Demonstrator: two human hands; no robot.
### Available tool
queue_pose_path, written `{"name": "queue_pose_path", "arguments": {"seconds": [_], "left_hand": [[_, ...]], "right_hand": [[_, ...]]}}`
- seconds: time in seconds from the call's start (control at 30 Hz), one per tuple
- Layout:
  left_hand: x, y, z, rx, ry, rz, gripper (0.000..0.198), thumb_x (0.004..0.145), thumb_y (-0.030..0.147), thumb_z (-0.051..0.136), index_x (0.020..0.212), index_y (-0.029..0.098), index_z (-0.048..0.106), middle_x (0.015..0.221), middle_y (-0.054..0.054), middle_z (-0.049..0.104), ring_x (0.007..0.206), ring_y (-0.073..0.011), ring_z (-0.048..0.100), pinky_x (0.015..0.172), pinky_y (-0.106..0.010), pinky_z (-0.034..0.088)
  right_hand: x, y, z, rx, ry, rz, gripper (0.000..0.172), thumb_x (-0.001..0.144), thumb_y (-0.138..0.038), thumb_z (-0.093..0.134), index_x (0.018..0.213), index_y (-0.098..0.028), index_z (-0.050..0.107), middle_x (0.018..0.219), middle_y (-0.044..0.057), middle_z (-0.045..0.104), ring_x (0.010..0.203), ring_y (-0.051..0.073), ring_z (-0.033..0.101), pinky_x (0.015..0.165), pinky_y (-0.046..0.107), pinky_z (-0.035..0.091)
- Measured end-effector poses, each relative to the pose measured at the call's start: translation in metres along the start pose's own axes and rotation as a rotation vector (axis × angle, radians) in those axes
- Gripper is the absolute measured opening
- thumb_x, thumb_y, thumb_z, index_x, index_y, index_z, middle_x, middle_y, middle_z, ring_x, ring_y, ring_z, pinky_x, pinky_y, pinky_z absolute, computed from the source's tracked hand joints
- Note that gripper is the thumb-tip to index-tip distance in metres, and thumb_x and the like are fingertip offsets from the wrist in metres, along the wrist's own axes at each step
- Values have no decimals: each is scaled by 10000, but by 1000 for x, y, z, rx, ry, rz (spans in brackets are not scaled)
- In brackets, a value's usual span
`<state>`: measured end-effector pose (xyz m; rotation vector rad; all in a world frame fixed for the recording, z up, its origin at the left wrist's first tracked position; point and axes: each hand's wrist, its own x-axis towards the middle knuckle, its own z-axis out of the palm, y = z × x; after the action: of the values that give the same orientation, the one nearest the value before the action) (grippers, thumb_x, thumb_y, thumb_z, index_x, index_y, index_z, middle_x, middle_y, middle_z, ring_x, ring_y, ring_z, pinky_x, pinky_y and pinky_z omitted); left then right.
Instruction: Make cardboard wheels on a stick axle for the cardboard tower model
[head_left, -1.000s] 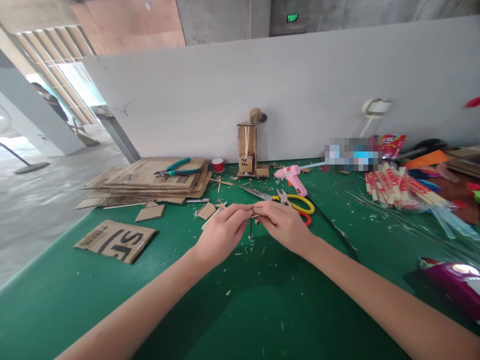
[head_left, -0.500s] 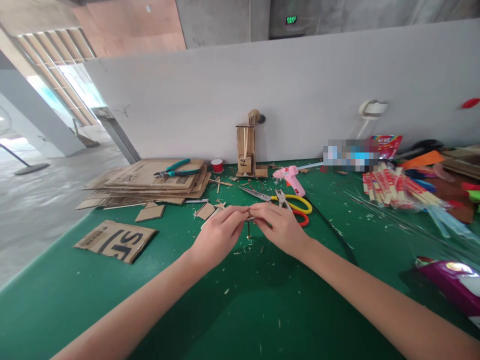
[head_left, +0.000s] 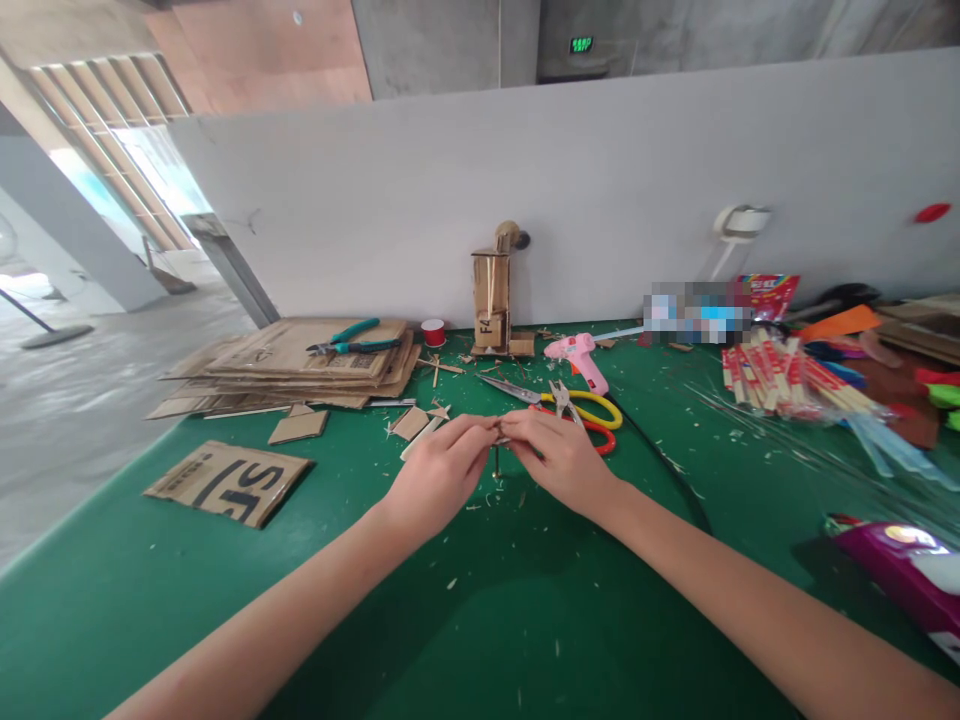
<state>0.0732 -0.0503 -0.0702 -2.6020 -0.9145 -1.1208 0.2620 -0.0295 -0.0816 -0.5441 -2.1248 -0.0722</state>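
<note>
Left grip (head_left: 435, 470), right grip (head_left: 561, 460) — small brown piece (head_left: 499, 431) between.

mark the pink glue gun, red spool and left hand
Pink glue gun (head_left: 580, 352), head view, on its body
Red spool (head_left: 433, 336), head view, on its side
Left hand (head_left: 437, 462), head view, on its back

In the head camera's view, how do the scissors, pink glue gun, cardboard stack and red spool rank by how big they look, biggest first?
1. Cardboard stack
2. Scissors, though partly covered
3. Pink glue gun
4. Red spool

This is apparent size only.
</note>
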Motion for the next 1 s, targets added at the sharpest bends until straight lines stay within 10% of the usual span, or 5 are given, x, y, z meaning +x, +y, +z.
{"name": "queue_pose_path", "arguments": {"seconds": [0.3,0.53,0.77,0.9,1.0], "left_hand": [[-14,-2,13,-84,48,-133,184,878,114,504,1021,182,599,1015,-72,685,912,-162,671,800,-278,565],[-5,1,17,-209,108,-439,142,828,145,537,955,197,575,988,-64,686,888,-197,674,784,-340,559],[4,-4,17,-884,169,-775,391,736,149,658,1010,218,388,1230,-127,571,1015,-201,633,845,-376,521],[9,-15,5,-1230,-74,-800,655,690,180,736,1239,208,380,1209,-133,584,1066,-223,591,852,-365,495],[12,-18,-1,-1216,-234,-757,478,678,221,759,1107,157,557,973,-77,660,918,-196,622,803,-322,492]], "right_hand": [[-7,1,3,80,-17,116,144,905,-152,491,977,-178,614,983,88,690,971,201,646,853,381,547],[3,-9,11,463,-10,697,290,783,-266,651,1032,-196,520,983,87,640,859,192,668,630,292,580],[9,-12,14,643,-160,784,107,876,-223,468,810,-180,540,645,-4,561,534,136,609,536,287,540],[11,-13,12,728,-180,792,125,907,-252,420,880,-184,522,656,-22,535,507,113,568,472,247,496],[9,-14,9,661,-266,753,158,932,-248,382,925,-188,529,622,-39,515,467,91,505,450,215,430]]}}
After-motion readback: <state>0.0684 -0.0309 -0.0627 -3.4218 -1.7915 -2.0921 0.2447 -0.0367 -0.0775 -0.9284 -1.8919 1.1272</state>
